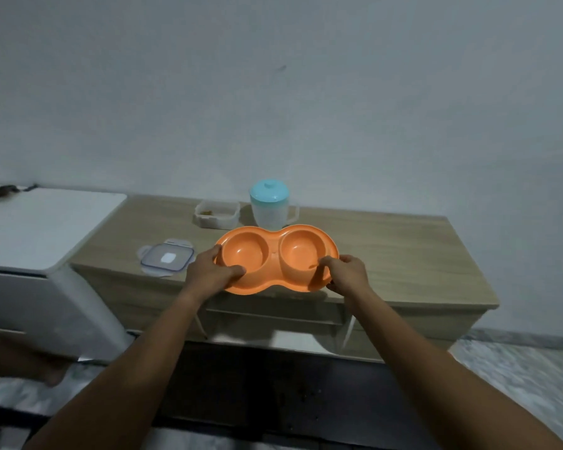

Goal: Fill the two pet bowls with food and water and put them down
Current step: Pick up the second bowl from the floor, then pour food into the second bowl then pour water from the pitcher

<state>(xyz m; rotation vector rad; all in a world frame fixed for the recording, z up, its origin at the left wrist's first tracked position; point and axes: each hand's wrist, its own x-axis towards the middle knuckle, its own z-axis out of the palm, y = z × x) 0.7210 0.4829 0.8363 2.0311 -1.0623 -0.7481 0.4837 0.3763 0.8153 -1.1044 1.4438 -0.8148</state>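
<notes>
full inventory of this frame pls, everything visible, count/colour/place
double pet bowl: 1, orange, two wells that look empty, near front edge of the table, held at both ends
food container: 1, clear, open, some brown food inside, on the table behind the bowl, left of the jug
container lid: 1, clear with dark rim, flat on the table left of the bowl
jug: 1, translucent with light blue lid on, on the table behind the bowl
table: 1, light wood, against the wall
cabinet: 1, white, left of the table
wall: 1, pale grey, behind
left hand: 1, gripping the bowl's left end
right hand: 1, gripping the bowl's right end
</notes>
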